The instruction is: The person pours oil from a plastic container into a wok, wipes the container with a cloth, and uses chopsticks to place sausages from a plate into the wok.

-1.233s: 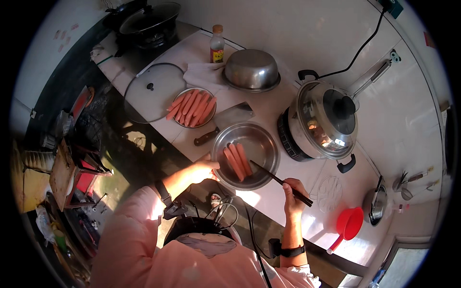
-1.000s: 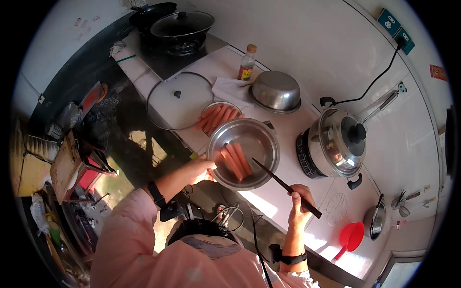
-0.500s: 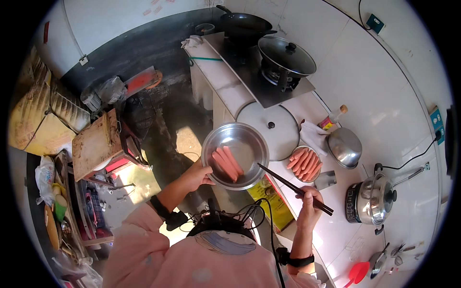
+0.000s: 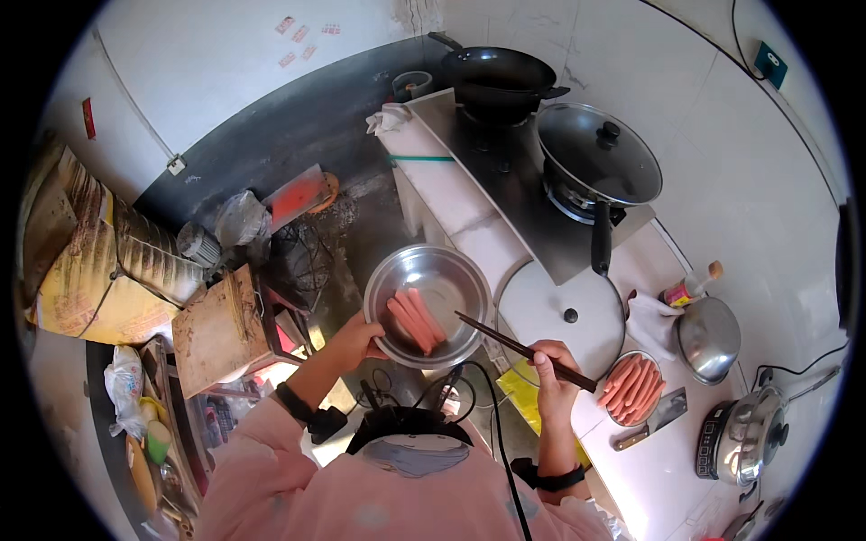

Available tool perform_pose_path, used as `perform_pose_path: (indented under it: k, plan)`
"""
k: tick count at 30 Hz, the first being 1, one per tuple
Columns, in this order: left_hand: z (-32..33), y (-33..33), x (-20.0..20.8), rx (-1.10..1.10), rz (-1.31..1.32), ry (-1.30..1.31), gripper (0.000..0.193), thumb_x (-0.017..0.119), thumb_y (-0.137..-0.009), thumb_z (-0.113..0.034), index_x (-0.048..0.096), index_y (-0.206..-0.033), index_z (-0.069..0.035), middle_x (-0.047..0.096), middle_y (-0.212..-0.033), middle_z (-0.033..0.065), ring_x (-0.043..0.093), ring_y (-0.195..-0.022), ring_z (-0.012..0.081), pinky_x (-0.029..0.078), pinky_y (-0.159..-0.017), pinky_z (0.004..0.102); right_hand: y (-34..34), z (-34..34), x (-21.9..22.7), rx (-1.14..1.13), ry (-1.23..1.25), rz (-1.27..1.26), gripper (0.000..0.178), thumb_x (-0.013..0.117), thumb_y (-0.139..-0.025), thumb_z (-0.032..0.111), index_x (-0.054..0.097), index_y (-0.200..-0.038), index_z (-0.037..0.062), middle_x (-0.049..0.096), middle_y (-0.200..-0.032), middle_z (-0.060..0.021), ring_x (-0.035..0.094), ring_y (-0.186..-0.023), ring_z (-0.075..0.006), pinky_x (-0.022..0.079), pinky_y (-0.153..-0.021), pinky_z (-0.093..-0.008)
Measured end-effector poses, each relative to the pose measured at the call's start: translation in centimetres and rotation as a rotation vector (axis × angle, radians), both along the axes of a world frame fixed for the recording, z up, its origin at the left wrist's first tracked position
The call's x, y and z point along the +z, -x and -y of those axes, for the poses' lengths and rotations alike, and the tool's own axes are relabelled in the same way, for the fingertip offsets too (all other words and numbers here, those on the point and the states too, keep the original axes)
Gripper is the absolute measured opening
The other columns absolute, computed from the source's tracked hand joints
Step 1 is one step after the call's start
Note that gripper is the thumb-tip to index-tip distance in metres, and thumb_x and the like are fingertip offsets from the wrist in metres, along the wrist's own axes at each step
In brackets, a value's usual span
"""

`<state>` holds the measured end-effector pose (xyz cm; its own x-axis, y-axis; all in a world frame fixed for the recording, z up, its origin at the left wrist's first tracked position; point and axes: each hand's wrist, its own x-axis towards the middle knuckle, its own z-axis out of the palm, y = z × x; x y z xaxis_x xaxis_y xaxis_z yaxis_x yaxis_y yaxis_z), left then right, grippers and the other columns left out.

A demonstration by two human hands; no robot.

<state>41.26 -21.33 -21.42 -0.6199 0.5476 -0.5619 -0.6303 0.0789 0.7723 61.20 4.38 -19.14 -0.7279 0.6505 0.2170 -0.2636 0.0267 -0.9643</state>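
My left hand [image 4: 357, 341] grips the left rim of a shiny steel bowl [image 4: 458, 287], held out in front of me. Inside the bowl a few pink sausages [image 4: 417, 322] lie side by side, toward its left. My right hand [image 4: 554, 383] is closed round a pair of dark chopsticks [image 4: 505, 339]; their tips hang over the bowl's right part, apart from the sausages. To the right of that hand, on the white counter [image 4: 595, 433], stands a plate heaped with more sausages [image 4: 631, 389]. Beside it lies a cleaver [image 4: 667, 410] with a wooden handle.
A large glass lid [image 4: 534, 307] lies on the counter behind the chopsticks. Farther back, a gas stove [image 4: 487, 167] carries a black wok [image 4: 502, 77] and a lidded pan [image 4: 597, 149]. An upturned metal bowl [image 4: 708, 338] and a steel pot [image 4: 758, 442] stand right. A wooden stool [image 4: 212, 329] is at left.
The view has turned, so the stove and counter appear farther right and lower. The chopstick tips reach farther over the bowl. The cleaver's handle, covered by my right hand before, now shows.
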Motion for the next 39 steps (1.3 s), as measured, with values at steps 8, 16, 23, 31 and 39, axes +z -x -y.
perform_pose_path:
  k: [8, 16, 23, 31, 39]
  plan:
    - [-0.8, 9.6, -0.6, -0.029, -0.045, 0.048, 0.049, 0.045, -0.077, -0.003, 0.038, -0.125, -0.009, 0.058, -0.102, 0.0120, 0.065, -0.082, 0.0258, 0.057, -0.067, 0.0391, 9.9, -0.4, 2.3, 0.018, -0.195, 0.044, 0.010, 0.063, -0.081, 0.007, 0.061, -0.084, -0.0027, 0.061, -0.085, -0.0103, 0.055, -0.076, -0.0177, 0.043, -0.070, -0.0265]
    - [1.0, 21.0, -3.3, -0.189, 0.018, -0.072, 0.051, 0.045, -0.077, -0.004, 0.038, -0.126, -0.012, 0.060, -0.096, 0.0081, 0.065, -0.073, 0.0197, 0.056, -0.058, 0.0318, 17.9, 4.0, 2.1, -0.171, -0.141, 0.071, 0.011, 0.064, -0.081, 0.008, 0.061, -0.082, -0.0027, 0.060, -0.084, -0.0089, 0.055, -0.073, -0.0150, 0.044, -0.067, -0.0254]
    - [1.8, 29.9, -2.1, -0.313, -0.008, -0.086, 0.050, 0.046, -0.077, -0.006, 0.039, -0.126, -0.012, 0.060, -0.095, 0.0084, 0.064, -0.071, 0.0203, 0.054, -0.053, 0.0302, 25.0, 7.7, 3.6, -0.302, -0.474, 0.273, 0.010, 0.064, -0.080, 0.009, 0.061, -0.082, -0.0002, 0.061, -0.079, -0.0096, 0.056, -0.070, -0.0169, 0.045, -0.065, -0.0273]
    - [-0.6, 34.0, -2.1, -0.349, -0.009, -0.021, 0.054, 0.045, -0.076, -0.005, 0.034, -0.128, -0.009, 0.056, -0.098, 0.0103, 0.062, -0.075, 0.0225, 0.054, -0.053, 0.0324, 27.1, 7.6, 3.8, -0.417, -0.371, 0.233, 0.017, 0.062, -0.084, 0.014, 0.059, -0.082, -0.0025, 0.059, -0.086, -0.0112, 0.055, -0.074, -0.0169, 0.044, -0.068, -0.0261]
    - [-2.7, 34.2, -1.0, -0.365, -0.112, 0.093, 0.050, 0.045, -0.079, -0.007, 0.035, -0.128, -0.013, 0.059, -0.099, 0.0099, 0.063, -0.077, 0.0217, 0.052, -0.060, 0.0334, 28.1, 5.8, 1.0, -0.438, -0.155, 0.124, 0.013, 0.063, -0.083, 0.011, 0.060, -0.082, -0.0024, 0.060, -0.086, -0.0095, 0.053, -0.075, -0.0146, 0.043, -0.068, -0.0248]
